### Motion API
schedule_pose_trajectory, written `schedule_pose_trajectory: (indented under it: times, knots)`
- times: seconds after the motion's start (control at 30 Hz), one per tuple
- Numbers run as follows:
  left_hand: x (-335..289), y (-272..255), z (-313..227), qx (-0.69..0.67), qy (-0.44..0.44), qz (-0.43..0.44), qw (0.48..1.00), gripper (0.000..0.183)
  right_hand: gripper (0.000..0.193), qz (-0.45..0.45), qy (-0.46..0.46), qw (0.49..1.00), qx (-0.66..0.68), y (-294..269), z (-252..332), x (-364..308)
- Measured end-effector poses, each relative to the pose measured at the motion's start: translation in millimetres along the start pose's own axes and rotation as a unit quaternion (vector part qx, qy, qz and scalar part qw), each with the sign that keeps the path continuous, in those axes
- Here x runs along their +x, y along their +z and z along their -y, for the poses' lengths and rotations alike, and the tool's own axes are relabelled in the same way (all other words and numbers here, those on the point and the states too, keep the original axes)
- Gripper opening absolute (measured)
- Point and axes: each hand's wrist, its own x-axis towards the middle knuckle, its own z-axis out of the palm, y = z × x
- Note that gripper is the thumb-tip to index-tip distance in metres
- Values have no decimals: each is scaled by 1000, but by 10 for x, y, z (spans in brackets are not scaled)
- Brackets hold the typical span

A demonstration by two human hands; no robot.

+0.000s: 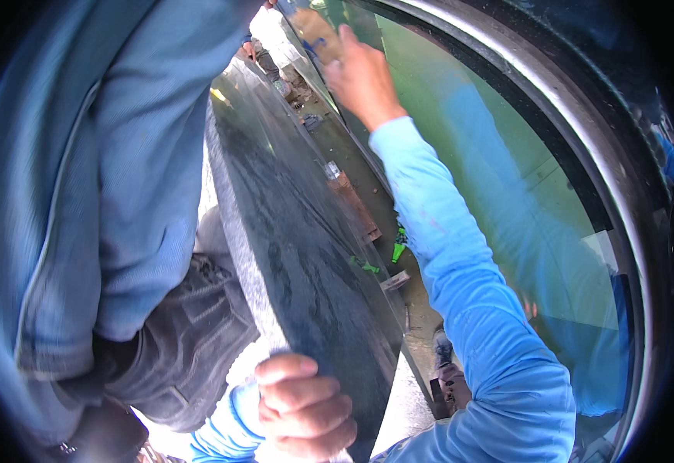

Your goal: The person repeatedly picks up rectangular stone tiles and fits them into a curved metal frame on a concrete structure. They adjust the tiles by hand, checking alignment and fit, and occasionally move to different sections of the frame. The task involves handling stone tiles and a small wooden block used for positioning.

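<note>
While left fingers [306, 395] grip it, the slab [306, 255] points lengthwise forward-left.

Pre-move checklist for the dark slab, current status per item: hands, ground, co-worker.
1. Left hand closed on the dark slab: ok, fingers curled over its near end.
2. Right hand on the slab: not ok, it is away from it, up by the greenish glass pane.
3. Right hand touching the pane: cannot tell, blurred.
4. Ground beside the slab free of loose things: not ok, a bright green object and a reddish-brown piece lie there.
5. Co-worker's denim sleeve off the slab: cannot tell.
</note>
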Motion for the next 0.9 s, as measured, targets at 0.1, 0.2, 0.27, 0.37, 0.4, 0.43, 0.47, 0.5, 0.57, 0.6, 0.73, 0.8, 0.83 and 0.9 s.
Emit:
schedule_pose_trajectory:
  times: [0.1, 0.2, 0.27, 0.37, 0.4, 0.43, 0.47, 0.5, 0.57, 0.6, 0.73, 0.8, 0.83, 0.9]
  knots:
    - [159, 163, 84, -30, 1, -71, 997, 66, 24, -5, -107, 986, -127, -663, 7, -410]
    - [199, 216, 78, -31, 13, -123, 992, 71, 31, -3, -146, 978, -150, -1094, 521, -581]
    - [244, 255, 125, -22, 55, -175, 983, 65, 29, 30, -146, 969, -195, -1420, 928, -537]
    - [290, 302, 194, 13, 85, -219, 972, 56, 37, 77, -107, 949, -286, -1970, 1435, -550]
    - [306, 301, 183, 28, 87, -226, 970, 55, 37, 118, -55, 949, -285, -2171, 1613, -581]
    - [303, 311, 177, 44, 85, -239, 966, 54, 38, 101, -65, 943, -310, -2267, 1675, -638]
    - [312, 320, 174, 53, 86, -240, 965, 54, 38, 82, -79, 936, -333, -2365, 1707, -689]
    - [306, 311, 173, 64, 85, -242, 965, 53, 38, 86, -79, 935, -335, -2447, 1742, -756]
    - [327, 315, 119, 74, 90, -243, 963, 46, 38, 91, -84, 933, -339, -2555, 1716, -888]
    - [345, 332, 69, 79, 101, -252, 959, 42, 37, 94, -68, 938, -327, -2593, 1687, -950]
    - [430, 471, -118, 63, 94, -275, 955, 25, 34, 111, 7, 964, -240, -2629, 1545, -1133]
    - [479, 557, -146, 48, 79, -288, 953, 24, 34, 115, 23, 972, -206, -2611, 1528, -1197]
    - [479, 573, -141, 47, 80, -300, 949, 22, 34, 118, 20, 972, -204, -2538, 1552, -1243]
    - [438, 514, -161, 55, 72, -301, 949, 20, 33, 128, 25, 974, -186, -2402, 1796, -1333]
